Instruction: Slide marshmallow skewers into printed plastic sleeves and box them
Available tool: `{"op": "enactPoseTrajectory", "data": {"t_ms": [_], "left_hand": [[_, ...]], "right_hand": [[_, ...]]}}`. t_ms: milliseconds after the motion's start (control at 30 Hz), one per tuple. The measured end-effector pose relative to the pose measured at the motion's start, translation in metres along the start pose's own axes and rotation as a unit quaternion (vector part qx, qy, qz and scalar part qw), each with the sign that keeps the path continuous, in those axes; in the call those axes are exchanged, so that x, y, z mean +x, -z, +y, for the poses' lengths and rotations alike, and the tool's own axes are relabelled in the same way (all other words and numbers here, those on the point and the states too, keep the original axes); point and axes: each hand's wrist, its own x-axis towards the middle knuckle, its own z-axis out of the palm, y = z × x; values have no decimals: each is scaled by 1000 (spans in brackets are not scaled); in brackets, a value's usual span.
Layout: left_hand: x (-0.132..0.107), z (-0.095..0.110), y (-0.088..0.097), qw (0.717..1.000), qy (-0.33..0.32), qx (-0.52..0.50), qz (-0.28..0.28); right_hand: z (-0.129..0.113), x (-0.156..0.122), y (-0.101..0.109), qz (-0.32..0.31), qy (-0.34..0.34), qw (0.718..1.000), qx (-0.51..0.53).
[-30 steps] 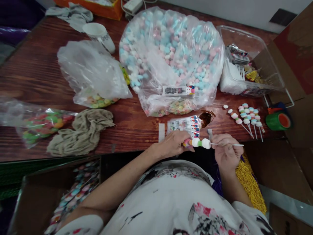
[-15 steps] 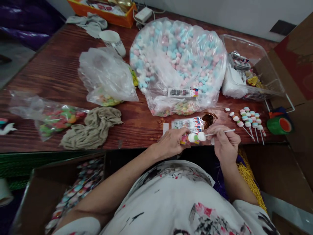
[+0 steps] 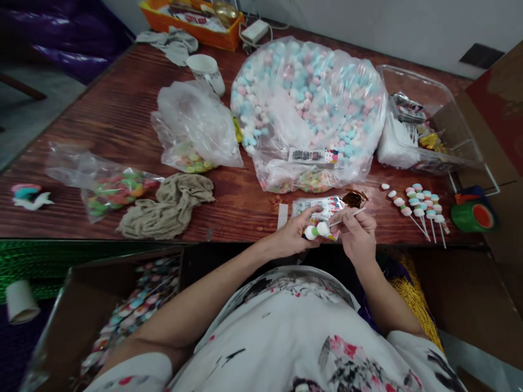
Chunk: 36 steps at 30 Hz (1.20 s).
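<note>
Both my hands are at the table's front edge around one candy skewer [image 3: 317, 231], which has white marshmallows with a green piece between them. My right hand [image 3: 359, 231] pinches its thin white stick, whose bare end points up to the right. My left hand [image 3: 292, 235] curls around the candy end, thumb below and forefinger above; its exact contact is partly hidden. Just behind the hands lie printed clear wrappers [image 3: 316, 204] and a bundle of brown-gold twist ties [image 3: 354, 199]. To the right, several finished marshmallow skewers [image 3: 425, 204] lie side by side.
Behind the hands sits a big bag of pastel marshmallows [image 3: 310, 98]. Bags of gummy candy [image 3: 118, 190], a crumpled cloth [image 3: 167, 209] and a mug [image 3: 206, 73] are to the left. A clear bin [image 3: 443, 158] and green tape [image 3: 472, 216] stand right. Below left is a box of skewers [image 3: 134, 305].
The view has shifted, so the table contents appear farther right. Both hands and the skewer have moved left relative to the table, and the candy end sits deeper in my left hand's curl.
</note>
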Motion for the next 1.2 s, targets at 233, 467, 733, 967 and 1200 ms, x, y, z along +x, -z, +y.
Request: {"op": "enactPoseTrajectory", "data": {"t_ms": [233, 467, 733, 967, 1200], "left_hand": [[-15, 12, 10, 919, 20, 376, 115], [-24, 1, 24, 966, 67, 242, 58], [-20, 11, 17, 964, 182, -174, -91], [-17, 19, 10, 937, 230, -258, -51], [-21, 13, 22, 945, 244, -219, 12]], "right_hand": [[6, 14, 11, 116, -62, 989, 70], [23, 11, 14, 128, -61, 987, 70], [-1, 29, -1, -36, 37, 999, -2], [0, 42, -10, -116, -37, 992, -32], [12, 28, -15, -115, -103, 988, -17]]}}
